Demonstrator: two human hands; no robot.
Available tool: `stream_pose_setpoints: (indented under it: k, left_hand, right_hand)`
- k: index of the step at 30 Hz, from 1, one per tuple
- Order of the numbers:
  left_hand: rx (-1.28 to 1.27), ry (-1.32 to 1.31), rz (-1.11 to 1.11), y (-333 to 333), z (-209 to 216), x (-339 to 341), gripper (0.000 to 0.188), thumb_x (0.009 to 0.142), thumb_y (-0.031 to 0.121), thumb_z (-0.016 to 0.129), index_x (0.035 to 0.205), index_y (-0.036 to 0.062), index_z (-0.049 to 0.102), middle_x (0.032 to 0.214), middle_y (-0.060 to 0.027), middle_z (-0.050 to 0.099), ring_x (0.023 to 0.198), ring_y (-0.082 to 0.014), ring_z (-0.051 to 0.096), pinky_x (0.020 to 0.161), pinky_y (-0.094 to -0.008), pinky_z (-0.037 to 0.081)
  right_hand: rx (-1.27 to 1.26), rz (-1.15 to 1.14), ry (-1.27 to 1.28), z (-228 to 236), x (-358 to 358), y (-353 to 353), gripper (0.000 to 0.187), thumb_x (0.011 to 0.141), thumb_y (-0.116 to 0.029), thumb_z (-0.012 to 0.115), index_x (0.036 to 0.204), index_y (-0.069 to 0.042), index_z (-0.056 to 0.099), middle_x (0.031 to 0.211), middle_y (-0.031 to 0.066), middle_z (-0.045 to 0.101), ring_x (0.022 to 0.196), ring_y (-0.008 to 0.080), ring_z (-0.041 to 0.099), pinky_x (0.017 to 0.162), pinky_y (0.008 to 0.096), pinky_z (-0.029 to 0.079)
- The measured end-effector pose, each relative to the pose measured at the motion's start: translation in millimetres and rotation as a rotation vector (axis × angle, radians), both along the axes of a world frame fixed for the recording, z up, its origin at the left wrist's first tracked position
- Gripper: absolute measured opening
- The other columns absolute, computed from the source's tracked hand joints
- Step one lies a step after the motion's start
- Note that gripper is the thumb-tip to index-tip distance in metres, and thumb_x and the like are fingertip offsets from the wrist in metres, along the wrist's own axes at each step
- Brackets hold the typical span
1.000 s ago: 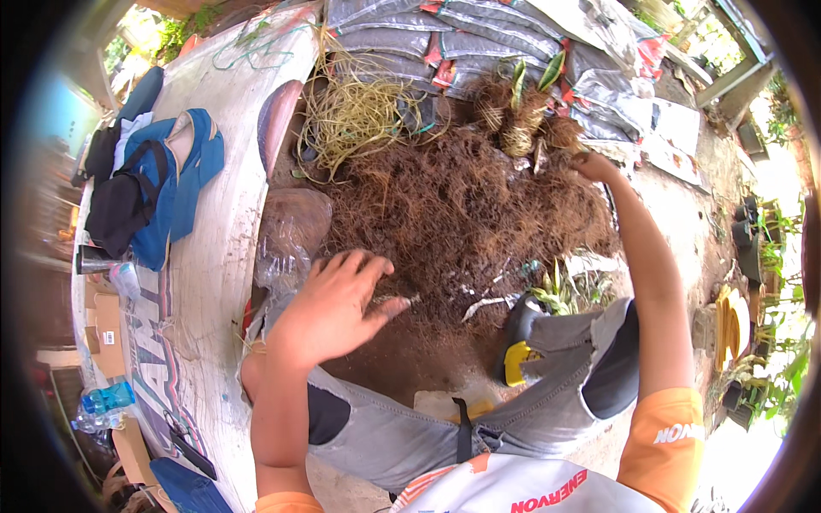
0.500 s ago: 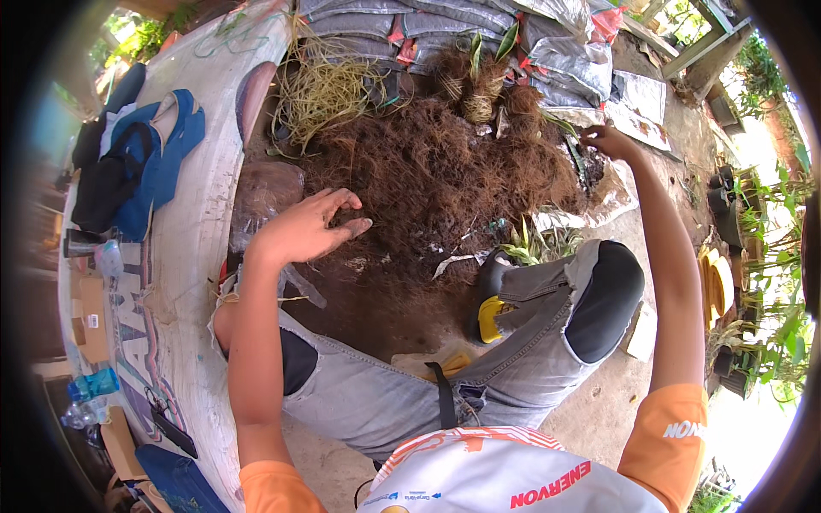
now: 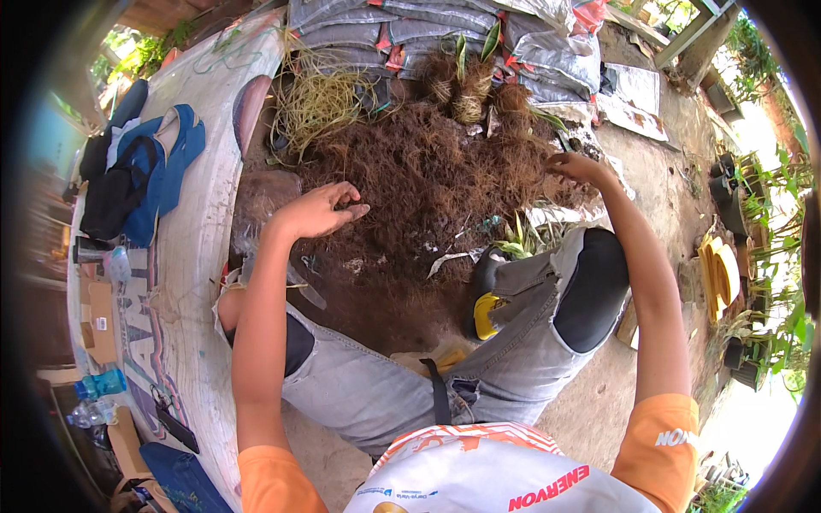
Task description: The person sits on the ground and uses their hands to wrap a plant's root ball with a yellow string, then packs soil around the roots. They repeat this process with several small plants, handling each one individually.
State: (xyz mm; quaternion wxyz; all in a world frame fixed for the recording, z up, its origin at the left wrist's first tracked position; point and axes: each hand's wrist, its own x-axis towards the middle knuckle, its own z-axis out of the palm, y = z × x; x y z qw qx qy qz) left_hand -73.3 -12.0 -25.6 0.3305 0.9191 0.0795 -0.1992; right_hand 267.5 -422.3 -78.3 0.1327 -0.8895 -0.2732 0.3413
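A broad heap of brown fibre, like coconut coir mixed with dark soil, lies on the ground before me. At its left edge my left hand hovers, fingers loosely curved, thumb apart, holding nothing. My right hand is over the heap's right edge, with half-bent fingers spread and nothing visible in them. Root-bound plants with upright green leaves stand at the far side of the heap. Several variegated leaves lie beside my right boot, which is black and yellow.
Filled grey sacks are stacked behind the heap. Pale dry strands form a tangle at the far left. A long white board borders the left side, with a blue and black bag on it. Potted plants line the right.
My right hand has moved left and slightly down, from beyond the heap's right edge to over the fibre. My left hand stays nearly in place, its fingers still parted.
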Motion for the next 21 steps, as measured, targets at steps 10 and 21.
stream_pose_setpoints:
  k: [10,21]
  left_hand:
    - [-0.052,0.064,0.034,-11.1,6.5,5.7,0.034,0.087,0.018,0.058,0.116,0.0066,0.048,0.117,-0.0036,0.052,0.11,-0.0126,0.047,0.096,-0.0257,0.036]
    - [-0.55,-0.397,0.19,-67.6,39.5,36.7,0.023,0.09,0.015,0.059,0.11,0.0057,0.054,0.106,-0.0038,0.057,0.091,-0.0101,0.053,0.084,-0.0248,0.043]
  right_hand:
    - [0.152,-0.387,0.053,-17.5,5.4,-66.9,0.05,0.087,-0.04,0.055,0.129,-0.014,0.048,0.116,0.0075,0.06,0.092,0.0186,0.062,0.072,0.0364,0.052]
    - [0.55,-0.834,-0.214,-254.9,-174.6,-131.4,0.043,0.085,-0.025,0.061,0.123,-0.006,0.053,0.107,0.01,0.064,0.097,0.0218,0.061,0.082,0.0342,0.048]
